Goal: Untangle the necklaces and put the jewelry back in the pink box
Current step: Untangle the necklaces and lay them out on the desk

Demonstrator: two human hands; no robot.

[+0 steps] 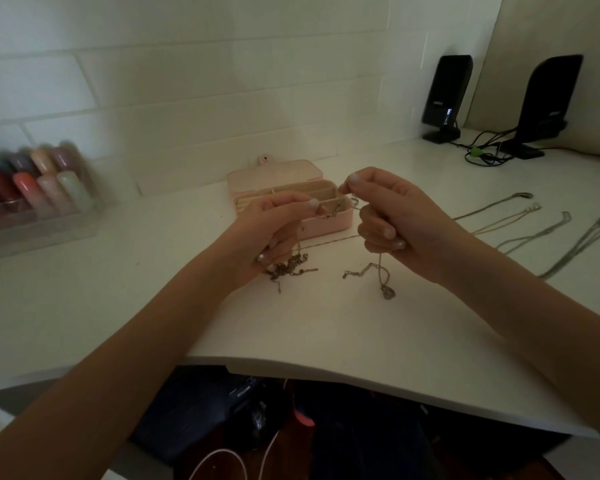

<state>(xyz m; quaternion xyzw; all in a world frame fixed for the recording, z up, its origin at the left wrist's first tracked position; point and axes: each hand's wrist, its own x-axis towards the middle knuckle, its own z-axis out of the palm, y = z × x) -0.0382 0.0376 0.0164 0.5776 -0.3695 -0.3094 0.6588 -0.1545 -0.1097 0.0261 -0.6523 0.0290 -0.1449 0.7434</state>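
Tangled necklaces (pixel 290 266): dark knot of fine chains, lying on the white desk (pixel 118 289) in front of the pink box, directly under the left hand. Strands rise from it into both hands; one thin strand runs level between the hands.

Pendant chain (pixel 383 282): hangs from the right hand down to the desk, small pendant at its foot, short extender chain curling left of it.

Pink box (pixel 326 223): lid open and tilted back toward the wall, cream compartments showing, standing on the desk just behind the hands. Contents too small to tell.

Left hand (pixel 274 226): fingers curled, thumb and forefinger pinching a strand over the front of the box; lower fingers curled round the chains just above the knot.

Right hand (pixel 392 216): raised beside the box, thumb and forefinger pinching a strand at the top, remaining fingers curled round the pendant chain.

Laid-out necklaces (pixel 534 230): several, separate, stretched in lines on the desk well right of the hands.

Nail polish tray (pixel 32 195): clear, bottles in mixed colours, far left, blurred.

Two black speakers (pixel 447 95): upright at far right, cables trailing.

White tiled wall (pixel 187 81): behind the desk.
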